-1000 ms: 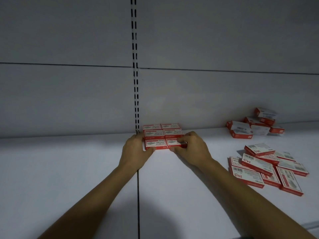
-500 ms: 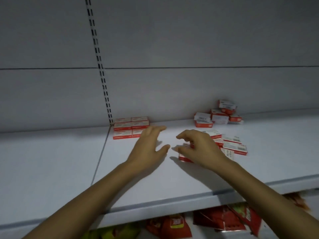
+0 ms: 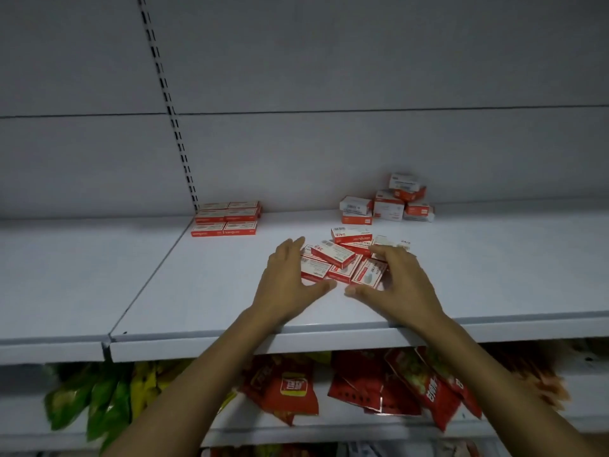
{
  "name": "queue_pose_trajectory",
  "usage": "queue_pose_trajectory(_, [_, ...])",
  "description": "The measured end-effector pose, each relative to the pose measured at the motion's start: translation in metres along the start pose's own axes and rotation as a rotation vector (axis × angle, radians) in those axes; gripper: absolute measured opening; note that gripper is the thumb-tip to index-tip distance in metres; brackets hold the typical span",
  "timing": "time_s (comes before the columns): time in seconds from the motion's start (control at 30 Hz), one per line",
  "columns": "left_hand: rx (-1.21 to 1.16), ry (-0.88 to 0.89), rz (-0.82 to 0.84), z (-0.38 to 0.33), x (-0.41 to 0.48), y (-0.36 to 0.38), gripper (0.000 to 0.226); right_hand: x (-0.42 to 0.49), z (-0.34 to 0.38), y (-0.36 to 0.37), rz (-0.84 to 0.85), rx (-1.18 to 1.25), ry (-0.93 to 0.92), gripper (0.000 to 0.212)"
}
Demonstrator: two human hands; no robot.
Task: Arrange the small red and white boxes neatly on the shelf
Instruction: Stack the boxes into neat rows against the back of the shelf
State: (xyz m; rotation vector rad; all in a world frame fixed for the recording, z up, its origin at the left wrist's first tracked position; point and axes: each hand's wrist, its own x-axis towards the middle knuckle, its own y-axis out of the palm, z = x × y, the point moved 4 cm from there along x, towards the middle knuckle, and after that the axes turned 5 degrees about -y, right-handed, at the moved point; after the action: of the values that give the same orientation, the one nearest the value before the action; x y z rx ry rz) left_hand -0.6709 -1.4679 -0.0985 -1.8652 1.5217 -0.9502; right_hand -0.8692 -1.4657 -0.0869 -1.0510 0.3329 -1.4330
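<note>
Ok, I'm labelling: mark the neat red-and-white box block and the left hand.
Neat red-and-white box block (image 3: pixel 226 218): head view, middle of top.
Left hand (image 3: pixel 285 282): head view, back of hand.

The shelf (image 3: pixel 214 301) is bare along its front edge and right end. A tidy block of boxes (image 3: pixel 225 218) fills the back by the slotted post (image 3: pixel 171 110). A loose heap (image 3: pixel 342 262) sits mid-shelf and another pile (image 3: pixel 389 202) against the back wall (image 3: pixel 329 153), with bare lanes between them.

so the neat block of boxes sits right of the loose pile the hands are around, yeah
Not right: the head view shows the neat block left of the loose pile. The left hand and right hand do flank that pile.
</note>
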Motion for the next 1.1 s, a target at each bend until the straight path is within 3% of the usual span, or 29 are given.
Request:
queue_pose_trajectory(0.13, [-0.209, -0.038, -0.021, 0.002, -0.005, -0.002, 0.069, -0.001, -0.002, -0.001, -0.040, -0.018, -0.031, 0.075])
queue_pose_trajectory(0.27, [-0.278, -0.062, 0.076, 0.002, -0.012, -0.007, 0.075, 0.000, -0.004, 0.002, -0.014, -0.036, -0.056, 0.074])
queue_pose_trajectory(0.33, [-0.194, -0.048, 0.066, 0.005, -0.023, -0.015, 0.078, -0.001, -0.004, 0.003, -0.003, -0.048, -0.066, 0.076])
queue_pose_trajectory(0.43, [0.119, -0.049, -0.094, 0.017, -0.035, -0.028, 0.088, -0.002, -0.003, 0.002, 0.007, -0.094, -0.112, 0.076])
queue_pose_trajectory(0.5, [0.205, -0.030, -0.059, 0.023, -0.034, -0.032, 0.085, -0.003, 0.001, 0.002, 0.026, -0.146, -0.153, 0.076])
queue_pose_trajectory(0.63, [0.016, 0.017, 0.111, 0.033, -0.029, -0.040, 0.060, -0.006, 0.001, 0.004, 0.157, -0.109, -0.210, 0.074])
queue_pose_trajectory(0.8, [-0.141, -0.006, -0.011, 0.038, -0.031, -0.047, 0.025, -0.008, 0.000, -0.001, 0.172, 0.019, -0.214, 0.061])
queue_pose_trajectory(0.97, [-0.376, -0.201, -0.126, 0.039, -0.033, -0.051, 0.051, -0.007, 0.000, 0.004, 0.173, -0.104, -0.236, 0.058])
queue_pose_trajectory(1.1, [-0.362, -0.166, -0.151, 0.042, -0.033, -0.050, 0.052, -0.008, 0.002, 0.004, 0.180, -0.074, -0.228, 0.050])
